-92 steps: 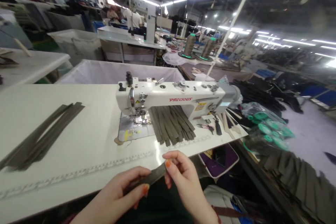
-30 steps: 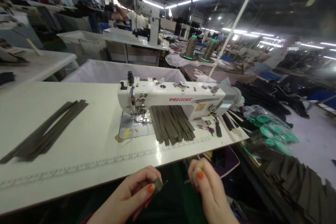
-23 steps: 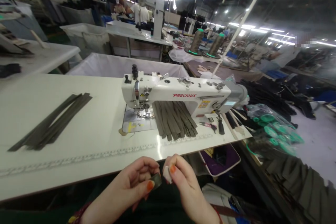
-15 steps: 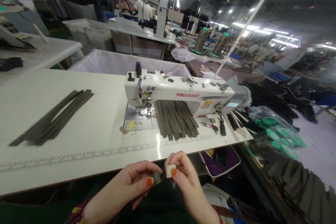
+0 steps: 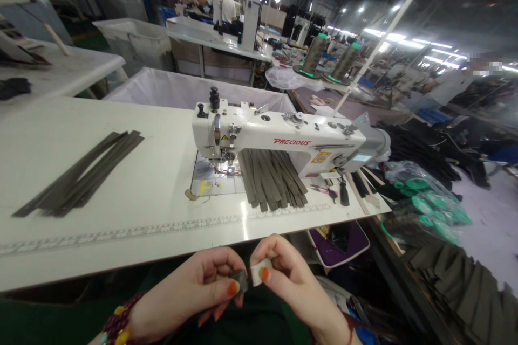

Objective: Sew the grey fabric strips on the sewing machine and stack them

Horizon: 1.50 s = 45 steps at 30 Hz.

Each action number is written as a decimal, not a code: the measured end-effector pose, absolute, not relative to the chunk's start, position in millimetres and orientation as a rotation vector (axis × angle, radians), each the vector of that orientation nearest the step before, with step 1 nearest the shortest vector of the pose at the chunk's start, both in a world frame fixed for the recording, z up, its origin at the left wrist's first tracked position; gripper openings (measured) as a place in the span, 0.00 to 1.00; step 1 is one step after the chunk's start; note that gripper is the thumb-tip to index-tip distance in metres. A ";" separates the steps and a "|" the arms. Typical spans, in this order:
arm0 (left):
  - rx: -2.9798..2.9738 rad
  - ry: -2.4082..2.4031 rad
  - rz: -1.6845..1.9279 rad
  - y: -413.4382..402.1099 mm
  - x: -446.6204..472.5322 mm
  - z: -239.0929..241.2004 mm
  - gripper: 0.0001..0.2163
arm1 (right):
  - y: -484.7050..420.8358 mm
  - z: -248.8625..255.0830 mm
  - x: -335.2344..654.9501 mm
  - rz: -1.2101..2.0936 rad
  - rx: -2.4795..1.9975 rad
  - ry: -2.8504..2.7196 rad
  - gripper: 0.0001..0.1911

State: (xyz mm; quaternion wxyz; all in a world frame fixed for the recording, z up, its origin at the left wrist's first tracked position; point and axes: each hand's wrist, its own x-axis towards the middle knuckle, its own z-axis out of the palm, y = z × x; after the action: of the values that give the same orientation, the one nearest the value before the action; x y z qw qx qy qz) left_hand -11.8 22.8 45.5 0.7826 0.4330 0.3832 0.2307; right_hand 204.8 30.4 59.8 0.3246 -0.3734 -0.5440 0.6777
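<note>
In front of the table's near edge, my left hand (image 5: 212, 280) pinches the end of a dark olive fabric strip (image 5: 240, 280) between thumb and fingers. Close beside it, my right hand (image 5: 285, 275) grips a small whitish piece (image 5: 259, 271), which looks like cloth or paper, under the thumb. The two held pieces are nearly touching; whether they are joined I cannot tell. Beyond my hands stands a white sewing machine (image 5: 279, 132). A bundle of olive fabric strips (image 5: 273, 180) lies under its arm. More olive strips (image 5: 81, 175) lie in a pile on the left of the table.
A printed ruler tape (image 5: 162, 230) runs along the white table (image 5: 162, 183). Small scissors (image 5: 326, 191) and a black-handled tool (image 5: 343, 193) lie right of the bundle. A purple-lined bin (image 5: 340, 248) sits below the edge. Wrapped green-ended spools (image 5: 424, 205) are at right.
My hands have shifted slightly, and the whitish piece has tilted and moved a little left and down. The view has shifted slightly; the strips on the table lie as before.
</note>
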 end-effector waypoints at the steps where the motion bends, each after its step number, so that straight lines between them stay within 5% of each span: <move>1: 0.954 0.833 0.488 23.7 -12.1 45.9 0.21 | 30.0 60.5 205.0 1.759 -1.002 -1.452 0.07; 31: 1.124 0.880 0.507 33.9 -10.5 68.0 0.06 | 30.5 53.7 196.2 1.651 -0.865 -1.431 0.05; 45: 1.115 0.918 0.472 35.2 -12.3 65.7 0.10 | 28.3 50.3 192.1 1.593 -0.906 -1.433 0.04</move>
State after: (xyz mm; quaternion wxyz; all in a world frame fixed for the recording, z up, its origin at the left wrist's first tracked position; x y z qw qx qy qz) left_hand -12.3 35.2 65.7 0.7252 0.5052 0.4160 0.2141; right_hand 192.1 28.3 50.3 0.3965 -0.3574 -0.5654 0.6288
